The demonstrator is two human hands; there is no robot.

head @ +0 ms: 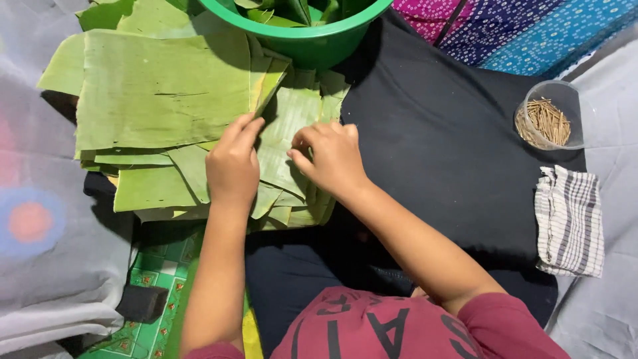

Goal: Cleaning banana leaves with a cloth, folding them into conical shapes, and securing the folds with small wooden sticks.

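Two hands on the leaf stack (166,106) at the black cloth's (438,133) left edge. My left hand (232,166) rests flat; right hand (332,156) pinches the top leaf strip (289,126), running away toward the green tub (312,40).

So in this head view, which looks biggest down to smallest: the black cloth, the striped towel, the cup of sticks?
1. Black cloth, by far the largest.
2. Striped towel.
3. Clear cup of sticks, somewhat smaller than the towel.
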